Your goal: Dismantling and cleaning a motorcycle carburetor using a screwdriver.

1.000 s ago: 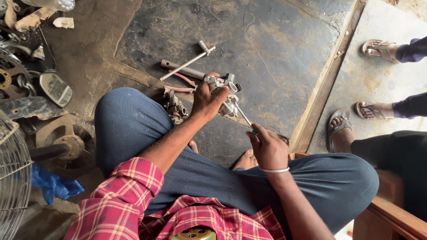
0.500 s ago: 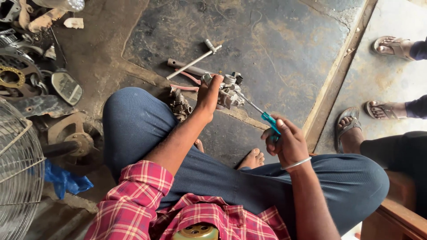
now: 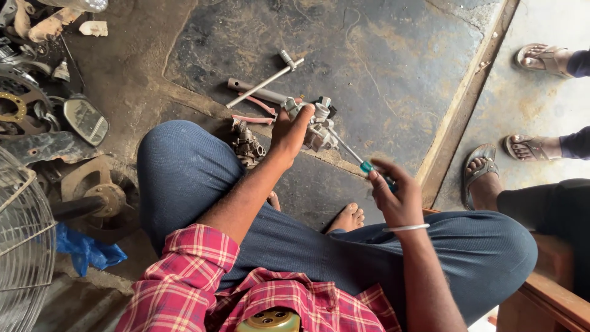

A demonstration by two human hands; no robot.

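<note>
Here the left hand (image 3: 289, 132) grips a grey metal engine part (image 3: 316, 126) above the floor, beside the pliers (image 3: 261, 114). The right hand (image 3: 396, 197) grasps a screwdriver (image 3: 362, 161), tip at the part. Probably best to keep the shaft straight and the part steady.

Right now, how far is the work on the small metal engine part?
Done: tools are already out on the floor, a T-handle wrench and red-handled pliers. In hand: the left hand grips the grey metal part, and the right hand holds a screwdriver with its tip at the part. Left: the part looks whole and not opened; a second, dirtier part lies untouched by the knee.
</note>
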